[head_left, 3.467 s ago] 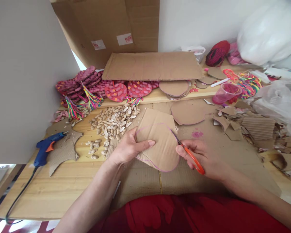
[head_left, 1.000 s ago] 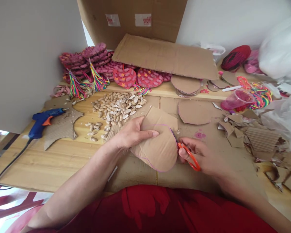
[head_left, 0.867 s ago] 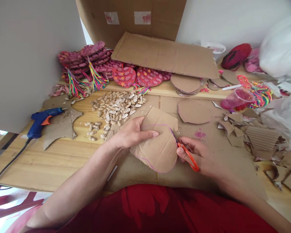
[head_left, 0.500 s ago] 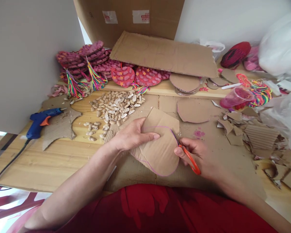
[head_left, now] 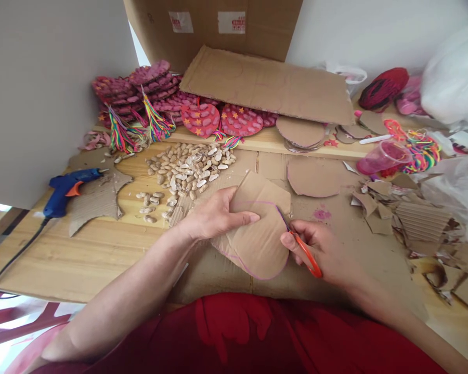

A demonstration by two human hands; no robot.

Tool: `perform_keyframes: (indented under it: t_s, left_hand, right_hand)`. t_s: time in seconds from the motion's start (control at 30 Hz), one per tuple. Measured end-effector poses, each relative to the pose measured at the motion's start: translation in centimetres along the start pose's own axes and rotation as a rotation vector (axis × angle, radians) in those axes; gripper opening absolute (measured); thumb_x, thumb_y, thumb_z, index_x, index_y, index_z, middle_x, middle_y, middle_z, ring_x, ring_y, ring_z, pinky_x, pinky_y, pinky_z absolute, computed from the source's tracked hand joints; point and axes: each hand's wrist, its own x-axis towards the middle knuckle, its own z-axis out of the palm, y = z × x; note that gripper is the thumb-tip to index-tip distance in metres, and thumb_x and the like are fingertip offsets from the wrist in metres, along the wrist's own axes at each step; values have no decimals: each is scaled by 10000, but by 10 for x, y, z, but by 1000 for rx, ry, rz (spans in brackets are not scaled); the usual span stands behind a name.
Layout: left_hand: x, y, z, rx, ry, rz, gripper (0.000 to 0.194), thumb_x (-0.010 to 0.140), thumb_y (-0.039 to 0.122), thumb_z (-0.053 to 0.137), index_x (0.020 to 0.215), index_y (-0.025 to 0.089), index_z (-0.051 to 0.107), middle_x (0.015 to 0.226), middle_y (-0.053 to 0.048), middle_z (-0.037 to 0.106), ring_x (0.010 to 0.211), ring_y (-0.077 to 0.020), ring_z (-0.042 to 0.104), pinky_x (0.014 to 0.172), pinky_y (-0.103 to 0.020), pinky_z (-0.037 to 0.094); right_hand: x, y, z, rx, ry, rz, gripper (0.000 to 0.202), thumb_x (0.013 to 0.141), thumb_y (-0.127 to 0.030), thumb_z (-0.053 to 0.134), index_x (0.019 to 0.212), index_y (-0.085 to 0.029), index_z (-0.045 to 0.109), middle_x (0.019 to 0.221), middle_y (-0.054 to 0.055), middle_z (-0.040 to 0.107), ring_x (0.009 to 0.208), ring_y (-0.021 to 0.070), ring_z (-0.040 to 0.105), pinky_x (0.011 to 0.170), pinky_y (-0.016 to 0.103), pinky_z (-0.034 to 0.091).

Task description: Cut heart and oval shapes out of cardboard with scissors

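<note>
A piece of cardboard (head_left: pixel 257 244) with a purple drawn outline is held over the middle of the work surface. My left hand (head_left: pixel 218 215) grips its left side, thumb flat on top and the other fingers hidden beneath. In my right hand (head_left: pixel 315 249) is a pair of scissors (head_left: pixel 306 254) with orange handles. Their blades lie along the purple line at the card's right edge, in a cut between the rounded part and the corner above it. The lower right edge is rounded along the line.
Peanut shells (head_left: pixel 195 166) lie heaped behind my left hand. A blue glue gun (head_left: pixel 62 192) rests at the left, its cord trailing forward. Cardboard scraps (head_left: pixel 421 223) pile up at the right near a pink plastic cup (head_left: pixel 382 156). Decorated pink pieces (head_left: pixel 200 119) and a large cardboard sheet (head_left: pixel 269 85) stand behind.
The scissor blades look slightly more visible along the cut. Both hands keep their holds on the cardboard and scissors. The whole view has shifted a little.
</note>
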Motion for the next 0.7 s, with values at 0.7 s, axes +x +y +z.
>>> perform_keyframes:
  t_s: [0.7]
  left_hand:
    - [0, 1, 1, -6, 15, -12, 473, 731, 483, 786, 1042, 159, 636, 1014, -70, 740, 899, -258, 695, 715, -333, 558]
  right_hand:
    - [2, -1, 1, -24, 39, -10, 540, 807, -692, 650, 631, -223, 446, 511, -53, 432, 465, 103, 387, 450, 256, 262]
